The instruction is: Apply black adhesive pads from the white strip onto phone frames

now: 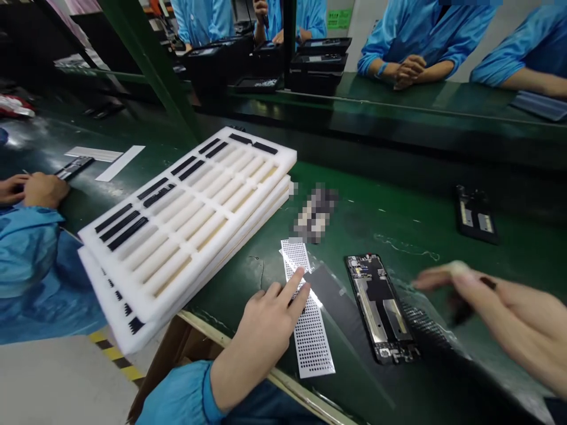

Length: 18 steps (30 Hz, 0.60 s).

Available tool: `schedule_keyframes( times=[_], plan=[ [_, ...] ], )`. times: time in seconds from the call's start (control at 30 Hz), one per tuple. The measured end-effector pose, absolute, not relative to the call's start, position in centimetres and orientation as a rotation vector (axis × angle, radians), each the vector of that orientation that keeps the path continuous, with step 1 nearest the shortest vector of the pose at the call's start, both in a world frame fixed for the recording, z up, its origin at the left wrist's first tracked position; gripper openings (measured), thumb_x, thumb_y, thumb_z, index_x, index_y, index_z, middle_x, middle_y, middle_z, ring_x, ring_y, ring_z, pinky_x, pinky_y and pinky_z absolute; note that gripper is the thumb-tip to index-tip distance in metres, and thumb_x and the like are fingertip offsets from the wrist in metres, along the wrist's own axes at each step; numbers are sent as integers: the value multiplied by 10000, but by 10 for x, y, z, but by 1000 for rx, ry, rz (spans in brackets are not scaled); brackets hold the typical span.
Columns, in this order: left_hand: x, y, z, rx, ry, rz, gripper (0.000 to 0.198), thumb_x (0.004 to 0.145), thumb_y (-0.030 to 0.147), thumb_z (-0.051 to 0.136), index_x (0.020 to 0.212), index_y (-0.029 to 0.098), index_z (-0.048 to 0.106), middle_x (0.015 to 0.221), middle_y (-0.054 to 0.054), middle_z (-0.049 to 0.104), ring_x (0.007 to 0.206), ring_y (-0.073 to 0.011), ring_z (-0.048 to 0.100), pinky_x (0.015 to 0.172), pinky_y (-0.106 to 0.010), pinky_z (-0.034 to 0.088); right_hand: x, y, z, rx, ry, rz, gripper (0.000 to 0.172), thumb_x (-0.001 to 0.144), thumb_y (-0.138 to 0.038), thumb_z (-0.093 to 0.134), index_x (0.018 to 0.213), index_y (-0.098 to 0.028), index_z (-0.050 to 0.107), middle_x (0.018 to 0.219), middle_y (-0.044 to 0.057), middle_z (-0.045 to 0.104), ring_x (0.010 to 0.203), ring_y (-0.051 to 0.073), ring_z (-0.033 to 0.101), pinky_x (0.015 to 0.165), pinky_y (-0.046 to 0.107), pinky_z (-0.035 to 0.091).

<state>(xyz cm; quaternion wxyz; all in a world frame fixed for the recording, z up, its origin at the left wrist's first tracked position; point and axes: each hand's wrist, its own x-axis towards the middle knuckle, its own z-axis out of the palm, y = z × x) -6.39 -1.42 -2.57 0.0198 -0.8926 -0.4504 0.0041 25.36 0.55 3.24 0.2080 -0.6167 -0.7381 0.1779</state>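
My left hand point(268, 319) lies with its fingers stretched out on a white strip point(313, 345) covered in rows of small dark dots. To the right of that strip lies an opened phone point(381, 310), its circuit board and metal inner frame showing. A dark, see-through sheet point(339, 304) is between the strip and the phone. My right hand point(496, 313) hovers to the right of the phone, apart from it and smeared by motion. Something dark and blurred shows beneath its fingers; I cannot make out whether it is held.
White foam trays point(190, 215) with slots, some holding black strips, are stacked on the left. Another phone part point(476, 215) lies at the far right. A co-worker's hands point(42, 189) work at the left; people in blue sit behind the green rail point(398, 109).
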Motion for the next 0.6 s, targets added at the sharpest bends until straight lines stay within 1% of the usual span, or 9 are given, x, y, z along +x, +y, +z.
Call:
schedule_keyframes(
  times=[0.03, 0.07, 0.13, 0.17, 0.2, 0.27, 0.37, 0.5, 0.6],
  plan=[
    [-63, -12, -26, -2767, -1383, 37, 687, 747, -67, 423, 1368, 185, 573, 1560, -71, 456, 852, -228, 661, 604, -357, 587, 242, 18, 42, -1724, -1942, 586, 562, 1026, -567, 328, 782, -278, 743, 828, 63, 782, 778, 305, 762, 644, 407, 609],
    [-62, -11, -26, -2761, -1376, 55, 688, 747, -68, 429, 1374, 177, 572, 1547, -68, 474, 851, -227, 661, 601, -352, 586, 229, 32, 47, -1742, -1789, 647, 632, 1014, -618, 302, 713, -269, 733, 785, 78, 774, 772, 305, 755, 696, 425, 606],
    [-61, -10, -28, -2748, -1370, 73, 689, 749, -64, 440, 1388, 161, 566, 1528, -71, 496, 854, -229, 663, 609, -351, 592, 202, 58, 48, -1695, -1647, 921, 701, 986, -692, 287, 670, -237, 718, 587, 75, 711, 586, 254, 710, 644, 399, 592],
    [-60, -10, -30, -2742, -1370, 75, 687, 752, -60, 445, 1393, 154, 563, 1523, -76, 502, 857, -232, 665, 613, -353, 595, 190, 69, 43, -1641, -1620, 1067, 698, 982, -697, 301, 691, -218, 716, 558, 68, 700, 556, 234, 696, 627, 377, 587],
    [-60, -10, -31, -2736, -1373, 77, 686, 754, -57, 448, 1399, 151, 559, 1523, -81, 500, 861, -234, 666, 617, -356, 598, 180, 78, 36, -1574, -1640, 1206, 671, 980, -691, 335, 733, -199, 719, 568, 65, 709, 560, 221, 698, 618, 352, 583],
    [-59, -9, -32, -2731, -1382, 79, 688, 758, -50, 448, 1410, 144, 549, 1529, -92, 488, 853, -233, 668, 617, -362, 603, 168, 89, 21, -1454, -1746, 1367, 563, 967, -649, 451, 827, -176, 721, 697, 75, 763, 672, 224, 734, 651, 325, 586],
    [-59, -7, -32, -2762, -1376, 81, 689, 757, -46, 437, 1414, 130, 542, 1520, -96, 498, 836, -226, 670, 616, -365, 611, 166, 92, 3, -1377, -1949, 1385, 419, 949, -564, 567, 908, -178, 726, 821, 71, 785, 762, 228, 744, 684, 316, 582],
    [-60, -3, -33, -2818, -1350, 71, 648, 774, -45, 417, 1388, 100, 564, 1466, -116, 557, 806, -226, 680, 598, -367, 616, 169, 86, -7, -1389, -2031, 1321, 353, 997, -460, 528, 899, -185, 727, 869, 49, 782, 727, 188, 725, 642, 286, 556],
    [-63, 1, -36, -2846, -1319, -13, 589, 809, -36, 405, 1354, 87, 589, 1438, -139, 580, 775, -219, 682, 580, -359, 611, 165, 85, -12, -1339, -1981, 1367, 341, 1008, -418, 520, 903, -182, 742, 929, 51, 783, 767, 174, 734, 660, 267, 565]
  ],
)
